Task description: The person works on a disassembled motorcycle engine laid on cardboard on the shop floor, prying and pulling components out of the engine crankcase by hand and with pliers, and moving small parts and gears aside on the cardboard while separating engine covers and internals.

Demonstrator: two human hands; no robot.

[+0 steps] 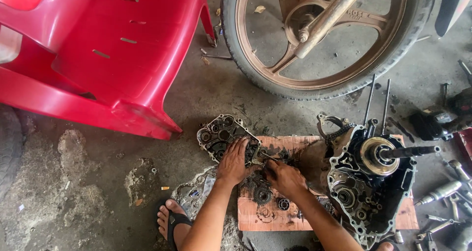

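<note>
Hands meet near the middle of the view, over a wooden board [295,145] lying on the concrete floor [98,182]. The left hand [234,161] lies palm down, fingers spread flat, on the right edge of a dark engine cover [221,134] that sits at the board's ten o'clock corner, half on the floor. The right hand [284,176] is closed, fingers curled around a thin metal tool [268,156] whose tip points toward the left hand; what exactly the tip touches is too small to tell. Just below both hands, at six o'clock, loose gears [260,192] and a small bearing [283,204] lie on the board.

At three o'clock from the hands an open crankcase [366,197] rests on the board's right part, with a brassy round rotor [376,155] and a dark shaft [410,152] sticking out to the right, and a chain [339,131] at its top. Two long studs [377,101] rise toward twelve o'clock. Beyond them stands a motorcycle wheel [324,40] with bronze spokes. A red plastic chair [108,54] fills ten o'clock. Tools [442,192] lie scattered at four o'clock on the floor. A foot in a black sandal [172,224] shows at seven o'clock.
</note>
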